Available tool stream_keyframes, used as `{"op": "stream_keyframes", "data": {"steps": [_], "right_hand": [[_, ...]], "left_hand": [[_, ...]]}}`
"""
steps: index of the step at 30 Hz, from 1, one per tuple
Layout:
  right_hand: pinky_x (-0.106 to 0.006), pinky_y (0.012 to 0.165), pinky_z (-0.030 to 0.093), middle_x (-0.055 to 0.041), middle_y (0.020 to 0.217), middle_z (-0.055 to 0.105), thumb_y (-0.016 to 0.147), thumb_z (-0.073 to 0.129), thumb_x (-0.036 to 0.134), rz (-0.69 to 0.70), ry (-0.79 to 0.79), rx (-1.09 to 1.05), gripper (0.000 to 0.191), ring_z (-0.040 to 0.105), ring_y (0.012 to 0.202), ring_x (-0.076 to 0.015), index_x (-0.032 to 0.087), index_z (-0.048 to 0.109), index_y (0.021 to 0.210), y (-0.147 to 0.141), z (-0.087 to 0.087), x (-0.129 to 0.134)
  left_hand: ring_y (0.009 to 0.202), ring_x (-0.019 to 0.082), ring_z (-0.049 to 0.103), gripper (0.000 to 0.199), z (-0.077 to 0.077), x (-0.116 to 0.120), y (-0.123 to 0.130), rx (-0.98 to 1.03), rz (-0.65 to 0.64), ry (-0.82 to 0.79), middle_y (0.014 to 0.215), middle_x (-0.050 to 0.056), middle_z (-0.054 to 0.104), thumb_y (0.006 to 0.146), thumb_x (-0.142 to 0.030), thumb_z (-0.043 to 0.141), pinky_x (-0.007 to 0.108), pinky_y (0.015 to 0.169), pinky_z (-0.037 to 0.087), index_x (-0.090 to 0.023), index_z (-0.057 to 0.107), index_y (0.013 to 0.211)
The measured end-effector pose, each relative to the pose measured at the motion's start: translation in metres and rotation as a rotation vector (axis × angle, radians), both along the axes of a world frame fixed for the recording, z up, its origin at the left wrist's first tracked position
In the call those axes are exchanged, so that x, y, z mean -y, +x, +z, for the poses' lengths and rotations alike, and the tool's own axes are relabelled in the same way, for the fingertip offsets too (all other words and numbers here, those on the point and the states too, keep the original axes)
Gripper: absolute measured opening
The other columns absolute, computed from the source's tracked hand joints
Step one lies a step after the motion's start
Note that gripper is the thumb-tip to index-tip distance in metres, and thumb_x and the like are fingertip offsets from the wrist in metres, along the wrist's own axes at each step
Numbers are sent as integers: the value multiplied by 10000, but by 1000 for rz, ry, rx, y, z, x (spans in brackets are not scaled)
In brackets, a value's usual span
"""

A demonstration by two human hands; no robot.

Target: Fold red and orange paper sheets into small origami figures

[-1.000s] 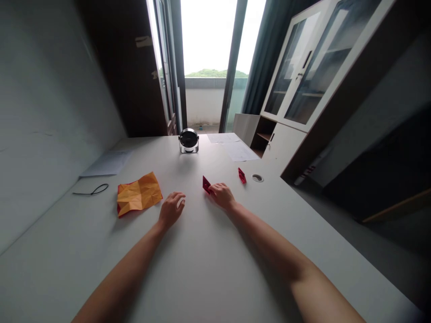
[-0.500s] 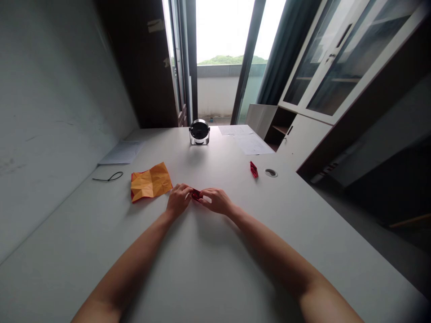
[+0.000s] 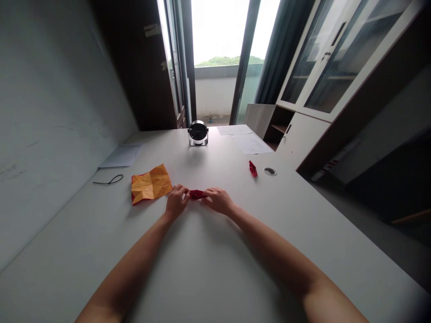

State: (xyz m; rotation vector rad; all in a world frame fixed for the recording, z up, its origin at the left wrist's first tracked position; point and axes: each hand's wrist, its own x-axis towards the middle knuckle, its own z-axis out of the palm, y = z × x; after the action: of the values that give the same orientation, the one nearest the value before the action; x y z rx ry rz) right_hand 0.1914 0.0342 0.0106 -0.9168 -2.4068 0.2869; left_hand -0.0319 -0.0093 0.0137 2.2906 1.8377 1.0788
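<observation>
Fingertips hide both ends of the folded red paper [image 3: 196,194], its creases seemingly too small to make out!

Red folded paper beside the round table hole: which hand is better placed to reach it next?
Probably right: the right hand is nearer the red folded paper than the left hand, though both hold another red piece.

Top centre: bright glass door [image 3: 218,33], daylight. Left: grey wall [image 3: 50,112]. Upper right: white cabinet [image 3: 311,67], glass-fronted; dark curtain [image 3: 279,54] beside it. Right edge: grey floor [image 3: 357,202], dim.
</observation>
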Motion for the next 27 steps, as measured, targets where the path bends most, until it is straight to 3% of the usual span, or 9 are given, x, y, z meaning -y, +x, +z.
{"op": "stream_keyframes", "data": {"steps": [5,12,16,19,23,27], "right_hand": [[-275,751,438,-40,883,720,942,590,318,-52,29,59,141,646,814,-188,249,713,937,0,0,1],[-246,752,432,-39,973,716,949,573,273,-65,-30,128,145,655,881,-177,241,697,1018,3,0,-1],[-241,736,440,-25,950,715,923,575,191,-93,-20,111,129,651,870,-174,239,687,963,3,-4,-3],[-251,772,461,-42,1055,703,935,534,147,-93,22,6,169,645,936,-175,230,674,981,4,-6,-6],[-291,837,490,-69,1228,641,948,507,139,-106,79,-200,184,629,1007,-186,222,657,1015,4,-5,-7],[-332,905,490,-76,1159,651,964,472,154,-114,94,-370,188,614,1045,-206,220,645,999,6,0,-7]], "left_hand": [[791,191,559,209,-1,-2,2,166,-22,-45,851,54,609,931,-270,474,315,743,436,-198,624,806],[616,149,489,225,-8,-6,-1,464,-18,-114,655,-7,542,921,-328,496,264,604,357,-196,575,758],[562,128,450,239,-14,-10,-1,727,-54,-151,595,-28,495,906,-343,544,249,569,337,-195,547,718],[525,115,450,232,-19,-15,-3,994,-55,-213,586,-33,496,893,-356,575,240,541,353,-196,533,730],[658,129,587,190,-21,-21,-10,1369,-56,-213,746,8,605,858,-333,613,253,647,468,-192,523,767],[907,196,669,149,-17,-23,-17,1682,-131,-255,1001,80,678,835,-297,627,331,799,521,-180,535,827]]}}
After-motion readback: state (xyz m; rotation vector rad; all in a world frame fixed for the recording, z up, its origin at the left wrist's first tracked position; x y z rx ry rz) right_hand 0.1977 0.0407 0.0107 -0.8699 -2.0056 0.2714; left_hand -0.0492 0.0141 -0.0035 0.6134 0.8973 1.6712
